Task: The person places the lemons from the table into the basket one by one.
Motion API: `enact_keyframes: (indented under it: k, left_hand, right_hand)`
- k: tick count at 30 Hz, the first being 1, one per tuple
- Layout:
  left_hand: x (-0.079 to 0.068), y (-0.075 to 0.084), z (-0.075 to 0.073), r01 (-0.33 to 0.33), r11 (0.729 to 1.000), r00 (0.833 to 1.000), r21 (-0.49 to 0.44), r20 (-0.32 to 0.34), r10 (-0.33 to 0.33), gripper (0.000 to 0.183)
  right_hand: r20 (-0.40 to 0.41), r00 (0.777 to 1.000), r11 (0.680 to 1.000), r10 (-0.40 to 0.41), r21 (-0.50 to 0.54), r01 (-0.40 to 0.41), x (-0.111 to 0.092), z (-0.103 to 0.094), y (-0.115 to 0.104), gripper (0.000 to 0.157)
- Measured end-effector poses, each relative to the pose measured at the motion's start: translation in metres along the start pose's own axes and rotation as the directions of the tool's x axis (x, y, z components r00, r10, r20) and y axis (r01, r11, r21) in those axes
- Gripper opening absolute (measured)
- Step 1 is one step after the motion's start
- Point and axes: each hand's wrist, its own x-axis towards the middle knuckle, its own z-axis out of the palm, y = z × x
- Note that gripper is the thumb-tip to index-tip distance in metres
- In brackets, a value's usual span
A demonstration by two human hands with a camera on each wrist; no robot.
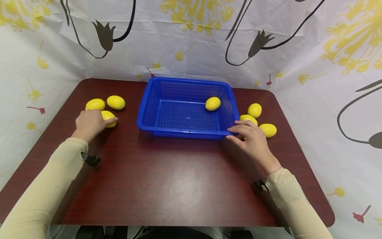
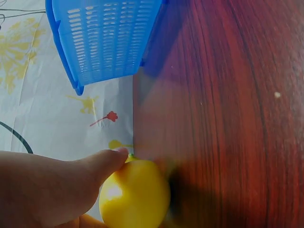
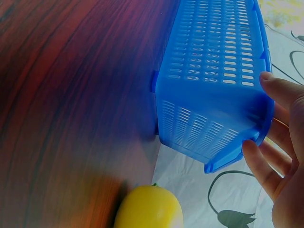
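One gripped lemon [image 2: 137, 194] between thumb and fingers of the left hand [image 1: 89, 122], at the left of the table [image 1: 167, 176], well apart from the blue basket [image 1: 185, 131]; raised or resting, cannot tell. Sits close to the far-left lemon [image 1: 95, 104] and the rear lemon [image 1: 116, 102], so could set either rolling with a sideways bump. Looks smooth and rounded, hence likely to squirt out under an uneven pinch. Might also clip the basket's left rim for want of height and drop back. At the basket's near right corner, a seemingly light hold on the rim by the right hand [image 1: 253, 142]; could drag or tip the basket through too hard a pull. Just beyond those fingers, three right-side lemons [image 1: 254, 110], at risk of a nudge from a careless sweep. Inside, toward the right end, a single basket lemon [image 1: 213, 104], liable to roll with any tilt.
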Motion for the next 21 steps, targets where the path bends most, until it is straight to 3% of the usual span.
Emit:
enact_keyframes:
  k: [8, 13, 21]
  left_hand:
    - [0.002, 0.008, -0.002, -0.084, 0.994, 0.996, -0.071, 0.012, 0.085, 0.058]
    - [0.005, 0.011, 0.0, -0.167, 0.984, 0.986, -0.059, 0.006, 0.167, 0.05]
    - [0.003, 0.016, -0.001, -0.217, 0.976, 0.976, -0.03, 0.014, 0.217, 0.065]
  right_hand:
    - [0.002, 1.0, 1.0, 0.006, -0.006, -0.006, 0.0, -0.001, -0.001, 0.033]
    - [-0.001, 1.0, 1.0, 0.004, -0.003, -0.004, 0.0, -0.001, -0.001, 0.033]
    - [-0.002, 1.0, 1.0, 0.002, 0.003, -0.002, 0.001, 0.0, -0.001, 0.032]
